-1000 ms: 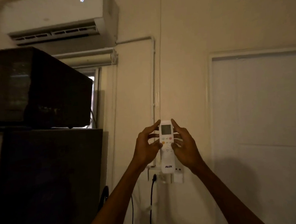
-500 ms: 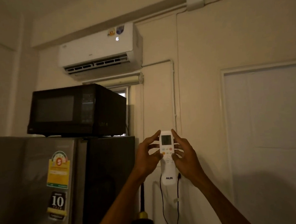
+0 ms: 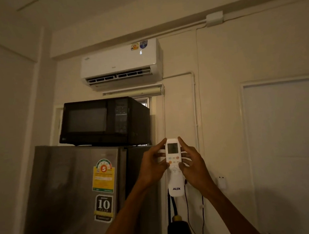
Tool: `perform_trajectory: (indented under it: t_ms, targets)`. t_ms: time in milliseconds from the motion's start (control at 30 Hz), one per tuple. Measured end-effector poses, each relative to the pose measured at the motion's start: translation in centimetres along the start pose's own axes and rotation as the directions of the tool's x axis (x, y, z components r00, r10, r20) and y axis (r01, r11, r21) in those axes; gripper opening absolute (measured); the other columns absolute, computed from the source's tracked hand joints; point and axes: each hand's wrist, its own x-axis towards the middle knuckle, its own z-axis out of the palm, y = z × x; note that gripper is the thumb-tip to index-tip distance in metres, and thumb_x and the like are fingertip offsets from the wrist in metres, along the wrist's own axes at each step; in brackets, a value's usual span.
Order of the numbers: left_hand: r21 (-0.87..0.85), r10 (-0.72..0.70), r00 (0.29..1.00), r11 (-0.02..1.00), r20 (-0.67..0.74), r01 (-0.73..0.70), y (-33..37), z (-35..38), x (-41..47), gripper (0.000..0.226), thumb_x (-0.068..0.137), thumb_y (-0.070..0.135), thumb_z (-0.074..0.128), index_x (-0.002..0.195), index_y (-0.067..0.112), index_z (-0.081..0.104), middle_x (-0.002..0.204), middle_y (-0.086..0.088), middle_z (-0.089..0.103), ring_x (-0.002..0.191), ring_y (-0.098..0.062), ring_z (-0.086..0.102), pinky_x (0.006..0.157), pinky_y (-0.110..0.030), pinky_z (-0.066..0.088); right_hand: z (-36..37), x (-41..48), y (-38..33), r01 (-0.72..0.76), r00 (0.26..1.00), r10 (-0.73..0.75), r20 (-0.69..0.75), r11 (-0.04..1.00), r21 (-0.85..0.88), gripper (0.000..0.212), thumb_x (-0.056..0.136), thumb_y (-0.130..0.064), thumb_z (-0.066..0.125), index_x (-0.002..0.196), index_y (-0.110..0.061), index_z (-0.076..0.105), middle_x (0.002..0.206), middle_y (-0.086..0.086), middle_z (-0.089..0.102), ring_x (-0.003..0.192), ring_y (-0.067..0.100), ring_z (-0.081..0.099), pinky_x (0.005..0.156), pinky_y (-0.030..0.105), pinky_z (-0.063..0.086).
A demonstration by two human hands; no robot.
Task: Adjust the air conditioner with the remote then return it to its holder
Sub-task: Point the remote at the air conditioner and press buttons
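Observation:
A white remote (image 3: 175, 182) with a small screen and coloured buttons stands upright in front of me, held from both sides. My left hand (image 3: 152, 168) grips its left edge and my right hand (image 3: 193, 166) grips its right edge, thumbs over the buttons. High on the wall hangs the white air conditioner (image 3: 119, 64), its louvre open and a lit digit on its front. A small white fitting (image 3: 222, 182) sits on the wall to the right of my right hand; whether it is the holder I cannot tell.
A black microwave (image 3: 103, 121) stands on a grey fridge (image 3: 73, 194) at the left. Black cables (image 3: 187, 205) hang down the wall below the remote. A white door panel (image 3: 284, 145) fills the right. A dark object with a gold cap (image 3: 177, 224) is under the remote.
My view has tilted up and left, bringing the whole air conditioner, microwave and fridge into sight. Both hands keep the same hold on the remote.

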Motion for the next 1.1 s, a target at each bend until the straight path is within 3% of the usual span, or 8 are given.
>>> perform_trajectory:
  t_ms: [67,200,333,500,633,833,967,1100]
  targets:
    - [-0.005,0.005,1.000,1.000,0.004,-0.005,0.6,-1.9,-0.9,0.066,0.078,-0.004,0.066,0.134,0.024,0.045,0.125,-0.004,0.059,0.108,-0.012,0.062,0.077,-0.018,0.058,1.7,-0.7,-1.0,0.001,1.000,-0.001,-0.013,1.000,0.013,0.049,0.079,-0.004,0.064,0.118,-0.025,0.042,0.119,0.016,0.054,0.106,0.028,0.060,0.079,0.028,0.056]
    - [-0.013,0.004,0.999,1.000,0.032,-0.004,1.7,-5.5,-2.4,0.068,0.077,-0.004,0.068,0.135,0.021,0.044,0.126,-0.005,0.058,0.109,-0.014,0.062,0.075,-0.017,0.057,4.8,-1.8,-2.9,-0.011,1.000,0.010,-0.018,0.999,-0.030,0.058,0.079,-0.001,0.064,0.130,-0.015,0.040,0.121,0.016,0.053,0.104,0.021,0.060,0.072,0.012,0.054]
    - [-0.038,0.023,0.999,0.999,0.025,-0.022,3.6,-8.6,-3.7,0.067,0.077,-0.006,0.067,0.135,0.019,0.044,0.124,-0.004,0.060,0.106,-0.011,0.062,0.074,-0.015,0.057,7.0,-2.7,-5.3,0.010,1.000,-0.010,-0.004,0.999,-0.040,0.061,0.080,-0.001,0.062,0.128,-0.029,0.037,0.121,0.014,0.052,0.106,0.022,0.060,0.075,0.022,0.057]
    - [-0.039,0.036,0.999,0.999,0.008,-0.035,5.5,-11.5,-5.0,0.067,0.075,-0.002,0.070,0.133,0.022,0.046,0.126,-0.003,0.059,0.113,-0.017,0.059,0.080,-0.028,0.059,9.1,-3.5,-7.9,0.007,1.000,-0.006,0.009,0.998,-0.063,0.058,0.081,-0.003,0.062,0.130,-0.025,0.038,0.123,0.013,0.053,0.111,0.027,0.058,0.083,0.032,0.056]
    - [-0.007,0.056,0.998,0.998,-0.004,-0.056,6.6,-13.2,-5.7,0.065,0.075,-0.004,0.070,0.131,0.019,0.047,0.126,-0.005,0.057,0.105,-0.012,0.059,0.070,-0.014,0.057,10.5,-3.8,-9.0,0.016,1.000,-0.014,0.018,0.993,-0.115,0.065,0.080,-0.004,0.063,0.133,-0.031,0.035,0.124,0.012,0.052,0.112,0.024,0.057,0.089,0.041,0.055]
    - [0.004,0.071,0.997,0.997,-0.017,-0.071,7.6,-14.6,-6.2,0.062,0.075,0.000,0.072,0.131,0.016,0.049,0.125,-0.006,0.059,0.110,-0.015,0.058,0.075,-0.005,0.052,11.5,-4.0,-10.2,0.035,0.999,-0.034,0.016,0.992,-0.120,0.065,0.081,-0.005,0.063,0.130,-0.035,0.035,0.125,0.012,0.053,0.112,0.024,0.057,0.087,0.038,0.055]
    - [-0.007,0.074,0.997,0.997,-0.011,-0.074,7.9,-15.0,-6.2,0.063,0.075,0.000,0.071,0.131,0.019,0.048,0.125,-0.005,0.059,0.109,-0.015,0.059,0.074,-0.011,0.056,11.7,-4.0,-10.7,0.038,0.999,-0.037,0.009,0.992,-0.124,0.064,0.080,-0.004,0.063,0.126,-0.039,0.035,0.124,0.013,0.053,0.113,0.025,0.057,0.089,0.044,0.055]
    - [0.018,0.083,0.996,0.996,-0.007,-0.083,8.4,-15.4,-6.0,0.064,0.075,0.000,0.071,0.131,0.020,0.048,0.124,-0.005,0.060,0.106,-0.012,0.059,0.073,-0.012,0.056,11.9,-3.8,-11.2,0.044,0.999,-0.044,0.003,0.992,-0.121,0.063,0.080,-0.003,0.063,0.126,-0.036,0.035,0.126,0.014,0.052,0.113,0.026,0.057,0.085,0.035,0.055]
